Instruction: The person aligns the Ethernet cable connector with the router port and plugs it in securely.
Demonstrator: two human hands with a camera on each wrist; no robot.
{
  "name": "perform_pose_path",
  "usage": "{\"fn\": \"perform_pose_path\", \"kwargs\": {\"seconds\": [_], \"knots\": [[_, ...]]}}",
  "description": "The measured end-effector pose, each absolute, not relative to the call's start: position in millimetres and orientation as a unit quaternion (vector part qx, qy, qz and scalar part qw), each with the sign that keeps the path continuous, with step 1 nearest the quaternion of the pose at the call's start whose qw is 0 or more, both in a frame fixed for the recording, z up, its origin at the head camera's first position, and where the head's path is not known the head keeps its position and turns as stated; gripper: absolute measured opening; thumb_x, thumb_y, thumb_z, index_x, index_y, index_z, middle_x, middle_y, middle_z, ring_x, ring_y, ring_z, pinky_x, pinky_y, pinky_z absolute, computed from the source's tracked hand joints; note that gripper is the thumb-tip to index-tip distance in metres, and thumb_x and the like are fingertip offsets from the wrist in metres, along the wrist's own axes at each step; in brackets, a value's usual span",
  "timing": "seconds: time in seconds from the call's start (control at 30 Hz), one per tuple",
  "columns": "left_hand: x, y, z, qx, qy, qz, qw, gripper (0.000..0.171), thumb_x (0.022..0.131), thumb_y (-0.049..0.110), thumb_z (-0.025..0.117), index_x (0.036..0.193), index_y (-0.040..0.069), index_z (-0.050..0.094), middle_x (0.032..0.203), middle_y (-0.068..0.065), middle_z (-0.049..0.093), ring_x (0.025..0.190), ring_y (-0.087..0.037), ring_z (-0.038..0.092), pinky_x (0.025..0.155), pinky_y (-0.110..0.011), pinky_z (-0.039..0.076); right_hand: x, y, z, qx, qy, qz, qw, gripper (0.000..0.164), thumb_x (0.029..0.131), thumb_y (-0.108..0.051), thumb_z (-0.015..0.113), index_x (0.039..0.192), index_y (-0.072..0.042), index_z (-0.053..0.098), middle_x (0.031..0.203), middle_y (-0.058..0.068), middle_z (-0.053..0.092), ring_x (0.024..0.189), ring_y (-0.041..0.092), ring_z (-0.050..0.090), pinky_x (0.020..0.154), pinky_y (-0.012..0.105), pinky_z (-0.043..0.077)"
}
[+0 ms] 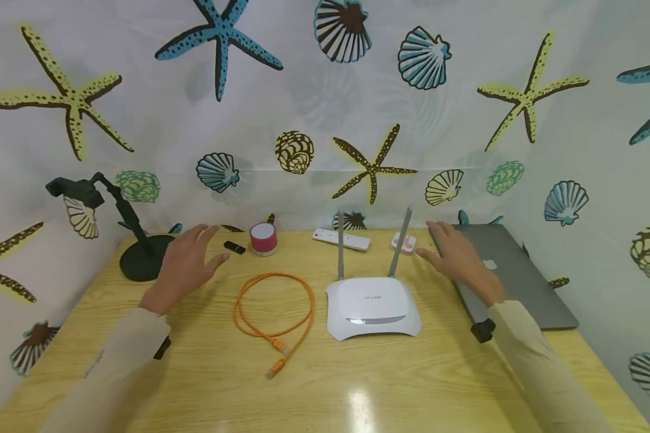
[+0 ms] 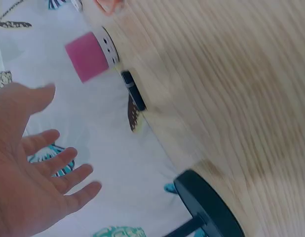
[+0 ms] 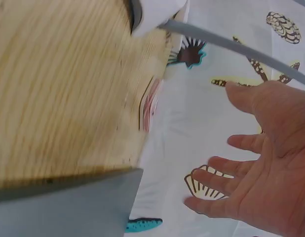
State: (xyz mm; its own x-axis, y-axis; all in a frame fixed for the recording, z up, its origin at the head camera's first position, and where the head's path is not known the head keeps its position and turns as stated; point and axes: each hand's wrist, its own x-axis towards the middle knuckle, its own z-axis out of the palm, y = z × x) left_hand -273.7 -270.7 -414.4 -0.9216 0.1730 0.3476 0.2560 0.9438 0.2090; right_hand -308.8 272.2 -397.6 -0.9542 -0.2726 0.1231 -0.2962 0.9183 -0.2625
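My left hand [image 1: 186, 261] hovers over the left of the table, fingers spread and holding nothing, beside the base of a black desk lamp [image 1: 141, 257]. Just past its thumb lie a small black USB stick [image 1: 235, 247] and a pink and white cylinder [image 1: 263, 239]. My right hand [image 1: 460, 258] also holds nothing; its fingers are extended over the left edge of a grey laptop [image 1: 511, 270]. Between the hands are a coiled orange network cable [image 1: 273, 334] and a white router [image 1: 374, 307] with two raised grey antennas. In the right wrist view the palm [image 3: 281, 173] is bare.
Behind the router lies a white remote control [image 1: 341, 239]. Near its right antenna is a small white case with pink inside [image 1: 404, 243]. A cloth printed with starfish and shells [image 1: 303, 108] hangs at the table's back edge. The wooden table [image 1: 238, 403] extends toward me.
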Motion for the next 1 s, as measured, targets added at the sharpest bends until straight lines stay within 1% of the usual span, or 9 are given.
{"fn": "perform_pose_path", "kwargs": {"seconds": [0.13,0.23,0.3,0.4,0.5,0.6,0.73,0.83,1.0], "knots": [[-267.4,-247.7,-412.5,-0.107,-0.963,-0.183,0.166,0.050,0.098,0.031,0.060,0.137,0.002,0.049,0.134,-0.024,0.054,0.114,-0.043,0.057,0.092,-0.061,0.049,-302.1,266.0,-398.3,0.138,-0.963,0.229,0.016,0.062,0.101,-0.036,0.054,0.147,0.001,0.035,0.145,0.028,0.041,0.129,0.046,0.045,0.102,0.062,0.042],[-264.2,-228.4,-413.4,-0.114,-0.953,-0.235,0.156,0.041,0.099,0.029,0.058,0.131,0.003,0.055,0.123,-0.018,0.062,0.105,-0.034,0.062,0.085,-0.052,0.054,-297.2,260.4,-399.6,0.129,-0.946,0.296,0.003,0.049,0.100,-0.028,0.056,0.135,0.005,0.046,0.132,0.027,0.054,0.114,0.042,0.058,0.090,0.052,0.053],[-262.5,-215.6,-414.1,-0.123,-0.941,-0.280,0.147,0.036,0.099,0.026,0.059,0.127,0.003,0.057,0.115,-0.015,0.065,0.100,-0.030,0.063,0.084,-0.049,0.055,-294.2,256.0,-400.4,0.122,-0.929,0.349,-0.016,0.043,0.100,-0.025,0.057,0.129,0.006,0.051,0.126,0.028,0.057,0.108,0.042,0.062,0.084,0.048,0.057],[-259.4,-198.7,-415.2,-0.130,-0.918,-0.352,0.125,0.030,0.098,0.024,0.061,0.122,0.005,0.060,0.106,-0.013,0.068,0.093,-0.026,0.065,0.082,-0.044,0.056,-291.0,248.5,-401.7,0.105,-0.890,0.437,-0.070,0.038,0.101,-0.024,0.056,0.125,0.006,0.053,0.125,0.030,0.058,0.107,0.041,0.064,0.084,0.047,0.059],[-256.6,-183.7,-417.5,-0.128,-0.896,-0.414,0.091,0.028,0.098,0.025,0.061,0.119,0.007,0.062,0.105,-0.012,0.068,0.091,-0.025,0.066,0.080,-0.040,0.057,-289.3,240.7,-404.4,0.089,-0.859,0.492,-0.107,0.038,0.101,-0.023,0.056,0.124,0.007,0.053,0.126,0.033,0.056,0.108,0.042,0.063,0.088,0.049,0.057],[-254.5,-167.2,-421.0,-0.125,-0.869,-0.477,0.043,0.029,0.098,0.023,0.061,0.119,0.004,0.061,0.108,-0.016,0.067,0.094,-0.031,0.068,0.080,-0.039,0.059,-288.2,235.4,-409.4,0.069,-0.859,0.496,-0.107,0.036,0.099,-0.023,0.059,0.120,0.006,0.055,0.121,0.031,0.058,0.105,0.040,0.064,0.088,0.049,0.057],[-251.4,-142.5,-426.8,-0.111,-0.822,-0.557,-0.036,0.032,0.098,0.017,0.061,0.121,-0.004,0.057,0.113,-0.023,0.064,0.098,-0.040,0.068,0.080,-0.044,0.060,-286.2,233.0,-417.3,0.045,-0.869,0.482,-0.102,0.031,0.097,-0.019,0.061,0.116,0.006,0.056,0.110,0.023,0.061,0.098,0.036,0.066,0.085,0.047,0.058],[-248.2,-125.1,-430.0,-0.093,-0.801,-0.586,-0.084,0.035,0.096,0.014,0.062,0.124,-0.007,0.054,0.116,-0.025,0.063,0.098,-0.040,0.068,0.080,-0.047,0.060,-284.3,232.5,-420.8,0.039,-0.876,0.468,-0.105,0.030,0.096,-0.018,0.062,0.113,0.006,0.057,0.107,0.019,0.061,0.094,0.035,0.066,0.083,0.046,0.059],[-244.3,-103.3,-430.3,-0.078,-0.790,-0.593,-0.136,0.038,0.094,0.011,0.065,0.124,-0.010,0.053,0.112,-0.028,0.065,0.092,-0.040,0.070,0.079,-0.046,0.060,-282.8,231.4,-420.9,0.036,-0.891,0.438,-0.117,0.034,0.095,-0.023,0.065,0.114,0.005,0.058,0.109,0.020,0.062,0.090,0.031,0.067,0.080,0.043,0.060]]}}
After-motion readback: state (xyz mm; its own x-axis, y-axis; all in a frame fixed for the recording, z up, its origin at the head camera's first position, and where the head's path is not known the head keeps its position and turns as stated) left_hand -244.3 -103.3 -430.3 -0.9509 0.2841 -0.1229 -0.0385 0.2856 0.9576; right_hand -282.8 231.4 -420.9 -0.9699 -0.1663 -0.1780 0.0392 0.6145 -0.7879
